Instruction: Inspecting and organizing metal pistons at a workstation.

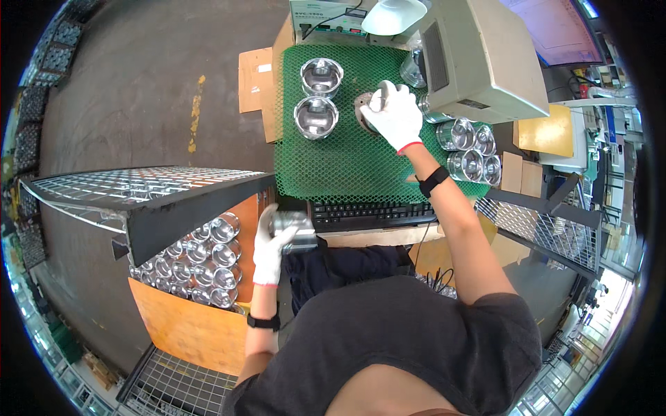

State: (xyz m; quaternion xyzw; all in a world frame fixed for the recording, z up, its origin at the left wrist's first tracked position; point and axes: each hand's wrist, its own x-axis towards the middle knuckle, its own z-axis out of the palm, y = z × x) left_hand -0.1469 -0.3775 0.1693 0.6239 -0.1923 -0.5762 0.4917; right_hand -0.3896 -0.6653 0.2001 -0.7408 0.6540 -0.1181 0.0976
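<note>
My gloved left hand (269, 244) is closed around a shiny metal piston (300, 231), blurred by motion, in front of the keyboard's left end. Over the green mesh mat (305, 170), my gloved right hand (397, 119) is closed with curled fingers on a small grey metal piece (379, 97). Beneath that hand sits a round, dull metal part (363, 111), mostly covered by the glove. Two pistons, one (322, 76) behind the other (316, 117), stand on the mat to the left of it.
More pistons (470, 164) stand at the mat's right edge, beside a beige box-shaped machine (479, 62). A black keyboard (371, 213) lies along the near edge. At lower left, a wire cage (152, 184) holds several pistons (201, 256). A white lamp (393, 15) hangs at the back.
</note>
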